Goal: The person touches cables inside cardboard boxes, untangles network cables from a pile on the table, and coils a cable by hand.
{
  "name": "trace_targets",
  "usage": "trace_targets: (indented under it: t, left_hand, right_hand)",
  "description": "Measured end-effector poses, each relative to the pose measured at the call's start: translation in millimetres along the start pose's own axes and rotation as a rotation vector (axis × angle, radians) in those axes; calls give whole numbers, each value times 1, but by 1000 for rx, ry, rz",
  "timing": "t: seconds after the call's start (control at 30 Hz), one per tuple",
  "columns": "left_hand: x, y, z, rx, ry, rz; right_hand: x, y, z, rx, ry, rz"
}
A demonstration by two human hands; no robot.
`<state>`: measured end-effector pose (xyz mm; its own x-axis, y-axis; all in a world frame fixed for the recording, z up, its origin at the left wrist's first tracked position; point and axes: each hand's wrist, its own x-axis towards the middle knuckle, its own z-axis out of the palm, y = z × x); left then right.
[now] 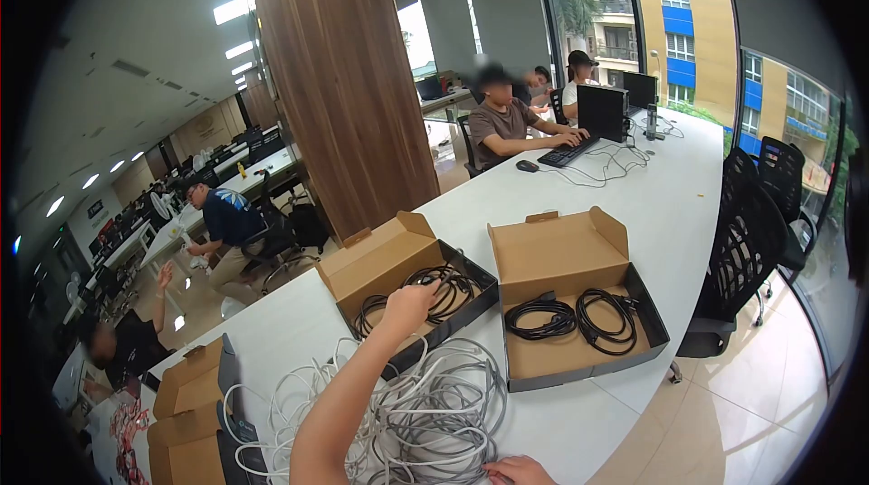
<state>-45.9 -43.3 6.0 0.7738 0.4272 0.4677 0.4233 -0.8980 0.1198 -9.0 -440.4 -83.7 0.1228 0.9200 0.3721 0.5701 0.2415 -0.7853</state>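
My left hand point(410, 308) reaches into the middle cardboard box point(376, 254), its fingers closed at a bundle of black cables point(448, 304). Part of that grip is hidden behind the hand. Low in the view, my right hand point(519, 470) has its fingers closed on a grey cable at the edge of a large tangled pile of grey and white cables point(434, 403). The pile spreads over the white table point(579, 431) beneath my left forearm. To the right, a second open box point(561, 245) holds two coiled black cables point(540, 316).
More open boxes point(186, 385) stand at the left, near red-and-white items point(127, 435). Across the table a person point(507, 118) types on a keyboard point(568, 152) before a monitor point(602, 114). Black chairs point(742, 249) line the right side. Other people sit at the left.
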Motion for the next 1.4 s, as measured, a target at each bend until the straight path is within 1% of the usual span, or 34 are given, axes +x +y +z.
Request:
trace_targets:
  t: [0.07, 0.17, 0.27, 0.37, 0.47, 0.57, 0.6, 0.7, 0.73, 0.83, 0.87, 0.9, 0.97, 1.07, 1.17, 1.2, 1.3, 1.4]
  left_hand:
    - [-1, -5, 9, 208, -145, 41]
    - [4, -12, 20, 300, -318, 43]
    - [7, -27, 46, 300, -312, 60]
    - [14, -39, 70, 353, -472, 103]
    - [22, -39, 74, 299, -452, 62]
    - [21, -42, 74, 98, -392, 69]
    - [18, -43, 78, 20, -373, 90]
    - [10, -30, 88, -68, -383, 151]
    - [10, -38, 100, -77, -452, 125]
    - [13, -54, 103, -433, -724, 61]
    - [18, -59, 103, -458, -849, 61]
    - [18, -61, 105, -456, -895, 34]
    - [26, -43, 80, -449, -983, -22]
    - [35, -41, 77, -342, -979, 6]
    - [29, -36, 67, -539, -857, -239]
    - [28, -39, 69, -509, -817, -218]
    - [27, -32, 43, -623, -745, -340]
    - [23, -25, 30, -595, -788, -314]
  right_hand:
    - [0, 0, 2, -4, 12, -2]
    - [0, -2, 1, -3, 10, 15]
    - [2, -3, -1, -9, -13, 39]
    - [5, -4, -4, -3, -46, 68]
    - [4, 1, -2, -4, -79, 96]
    - [7, -1, -5, -14, -109, 111]
    - [6, 1, -4, -15, -103, 106]
    - [8, 2, -4, 5, -106, 97]
    - [9, 1, -5, 13, -110, 97]
    - [10, 0, -6, -4, -70, 50]
    - [9, 0, -6, -6, -67, 43]
    - [9, 0, -6, -8, -64, 34]
    - [9, -1, -7, -16, -76, 33]
    - [9, -2, -8, -25, -97, 46]
    - [7, -1, -7, -10, -89, 38]
    - [8, -1, -8, -1, -87, 38]
    - [6, 0, -7, 4, -72, 34]
    - [6, -2, -6, -2, -67, 36]
